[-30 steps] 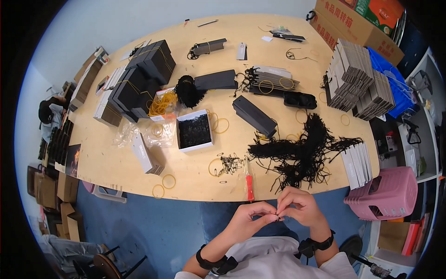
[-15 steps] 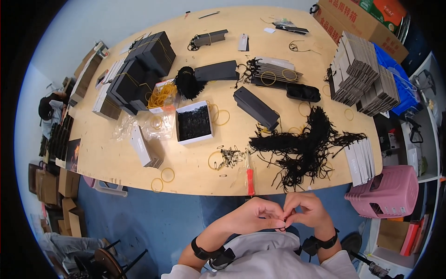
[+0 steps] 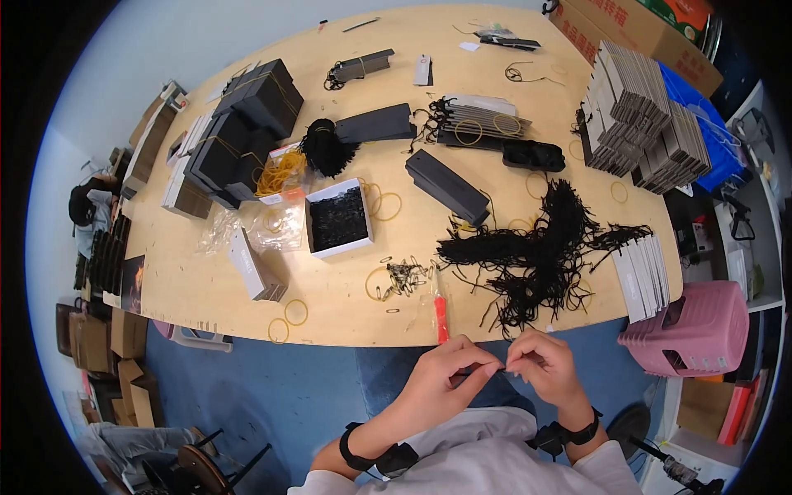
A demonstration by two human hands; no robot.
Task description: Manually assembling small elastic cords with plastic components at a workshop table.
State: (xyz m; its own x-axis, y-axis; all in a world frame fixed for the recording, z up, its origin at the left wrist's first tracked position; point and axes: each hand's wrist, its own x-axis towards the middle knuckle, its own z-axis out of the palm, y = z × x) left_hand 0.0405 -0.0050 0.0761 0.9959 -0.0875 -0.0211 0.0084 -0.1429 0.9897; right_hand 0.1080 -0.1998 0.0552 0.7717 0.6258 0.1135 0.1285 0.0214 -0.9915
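Black cord (image 3: 502, 370), mostly covered by the fingers, spans the small gap between the two hands, on the near side of the table's edge. From my remote station I see the left hand (image 3: 445, 378) with thumb and forefinger pinched on one part of it, and the right hand (image 3: 544, 367) with its fingertips gathered on the other; what the loose ends do I cannot tell. For fine work of this kind, I judge it best to pinch close to the working point, hold the short span lightly taut, and roll the strand with the fingertips rather than the wrists. The fingers themselves are the chief obstacle to my view.

Just ahead of the left hand, a red-handled tool (image 3: 441, 320) lies at the table's edge, where a forward reach could knock it. Beyond it rests a loose heap of small metal pins (image 3: 403, 279). Ahead of the right hand sprawls a tangled pile of black cords (image 3: 540, 280); one pulled strand could, in my judgement, drag others. To that hand's right, a fan of pale cards (image 3: 641, 276) overlaps the edge above a pink stool (image 3: 689, 330). Farther forward of the hands stand a white box (image 3: 343, 248) of small black parts and a dark grey block (image 3: 446, 188).
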